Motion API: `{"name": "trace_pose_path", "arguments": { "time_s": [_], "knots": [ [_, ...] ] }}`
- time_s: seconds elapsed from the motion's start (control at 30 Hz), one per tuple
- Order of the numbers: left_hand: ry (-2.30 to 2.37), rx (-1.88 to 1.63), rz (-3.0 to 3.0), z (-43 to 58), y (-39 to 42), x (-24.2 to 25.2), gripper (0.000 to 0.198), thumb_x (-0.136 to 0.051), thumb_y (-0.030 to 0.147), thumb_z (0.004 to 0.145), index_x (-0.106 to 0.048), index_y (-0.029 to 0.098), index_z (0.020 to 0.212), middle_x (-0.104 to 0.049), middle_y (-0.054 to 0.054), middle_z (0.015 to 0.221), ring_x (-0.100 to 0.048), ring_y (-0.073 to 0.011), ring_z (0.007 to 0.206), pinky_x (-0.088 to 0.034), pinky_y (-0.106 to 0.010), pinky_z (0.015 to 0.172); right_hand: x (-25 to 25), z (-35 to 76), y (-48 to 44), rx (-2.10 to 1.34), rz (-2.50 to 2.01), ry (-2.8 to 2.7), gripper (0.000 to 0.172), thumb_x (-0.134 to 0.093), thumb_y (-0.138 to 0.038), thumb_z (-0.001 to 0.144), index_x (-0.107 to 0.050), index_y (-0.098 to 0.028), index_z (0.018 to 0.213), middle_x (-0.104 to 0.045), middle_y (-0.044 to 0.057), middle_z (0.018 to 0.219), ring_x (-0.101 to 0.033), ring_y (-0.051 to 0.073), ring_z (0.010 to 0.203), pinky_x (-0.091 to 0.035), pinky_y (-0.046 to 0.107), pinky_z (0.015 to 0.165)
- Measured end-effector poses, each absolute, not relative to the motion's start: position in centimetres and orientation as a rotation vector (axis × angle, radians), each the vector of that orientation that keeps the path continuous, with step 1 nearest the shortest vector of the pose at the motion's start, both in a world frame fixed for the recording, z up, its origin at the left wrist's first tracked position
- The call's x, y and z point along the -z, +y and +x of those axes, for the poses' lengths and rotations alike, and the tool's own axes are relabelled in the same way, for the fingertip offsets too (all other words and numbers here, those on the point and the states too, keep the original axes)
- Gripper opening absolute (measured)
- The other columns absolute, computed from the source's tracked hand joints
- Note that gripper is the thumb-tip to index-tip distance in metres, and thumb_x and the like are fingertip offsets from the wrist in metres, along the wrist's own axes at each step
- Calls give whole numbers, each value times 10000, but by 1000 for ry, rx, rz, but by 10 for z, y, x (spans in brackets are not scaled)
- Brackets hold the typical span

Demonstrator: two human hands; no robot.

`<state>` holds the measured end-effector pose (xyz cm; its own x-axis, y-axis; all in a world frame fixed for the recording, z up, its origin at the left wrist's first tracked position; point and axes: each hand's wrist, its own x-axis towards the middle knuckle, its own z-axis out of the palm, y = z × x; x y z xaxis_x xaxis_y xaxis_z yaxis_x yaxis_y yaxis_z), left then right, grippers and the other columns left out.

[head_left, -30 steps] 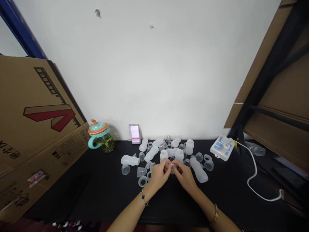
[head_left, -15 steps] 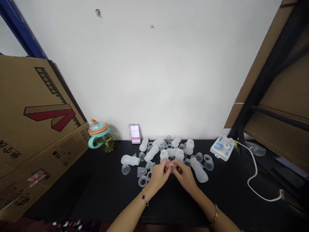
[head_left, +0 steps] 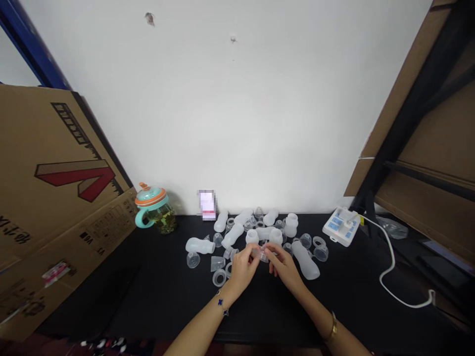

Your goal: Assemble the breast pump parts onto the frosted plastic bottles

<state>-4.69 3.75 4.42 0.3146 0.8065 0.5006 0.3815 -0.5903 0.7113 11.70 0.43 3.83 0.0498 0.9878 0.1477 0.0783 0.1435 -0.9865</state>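
Between my two hands is a small clear bottle ring (head_left: 263, 255), with what looks like a soft clear tip rising from its top. My left hand (head_left: 245, 267) is closed around its left side. From the right, my right hand (head_left: 282, 266) pinches the top with thumb and forefinger, its other fingers curled below. Just behind stand two frosted baby bottles, one on the left (head_left: 252, 237) and one on the right (head_left: 275, 236). Left of my left hand lie a loose ring (head_left: 219, 278) and a clear cup-shaped cap (head_left: 217, 263). A frosted curved bottle (head_left: 306, 260) rests right of my right hand.
More bottles, rings and domed caps (head_left: 193, 259) are scattered on the black table (head_left: 159, 296). A lidded tea jug (head_left: 156, 210) and a phone (head_left: 208, 205) stand at the back. On the right sits a power strip (head_left: 341, 226) with a white cable (head_left: 392, 262). A cardboard box (head_left: 63, 198) borders the left.
My right hand has shifted slightly and its lower fingers have spread away from the ring. More of the clear ring and its tip shows between my hands.
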Motion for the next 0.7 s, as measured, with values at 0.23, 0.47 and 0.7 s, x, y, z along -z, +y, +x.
{"name": "trace_pose_path", "arguments": {
  "time_s": [0.23, 0.47, 0.7],
  "knots": [
    [1043, -1190, 2107, -46, 37, -48, 127, -543, 284, 939, -647, 215, 961, -727, -29, 927, -645, -151, 699, -501, -251, 652, -48, 117, 4, -1044, -1170, -1242, 460, -657, -580, 828, -705, -176, 1044, -668, 20, 734, -521, 98, 448, -374, 204, 375],
    [952, -1262, 2201, -51, 33, -54, 248, -557, 197, 853, -597, 222, 1096, -604, -97, 1259, -596, -129, 693, -505, -256, 600, -46, 119, 4, -986, -1199, -1143, 490, -691, -583, 799, -681, -158, 1043, -555, -46, 485, -463, 113, 406, -342, 222, 409],
    [1160, -1534, 2187, -55, 41, -53, 387, -569, 233, 897, -490, 213, 1275, -522, -145, 1335, -506, -286, 1267, -478, -434, 986, -41, 123, 7, -952, -1214, -1107, 488, -660, -609, 818, -651, -170, 1031, -562, -44, 490, -470, 125, 410, -339, 230, 419]
  ]
}}
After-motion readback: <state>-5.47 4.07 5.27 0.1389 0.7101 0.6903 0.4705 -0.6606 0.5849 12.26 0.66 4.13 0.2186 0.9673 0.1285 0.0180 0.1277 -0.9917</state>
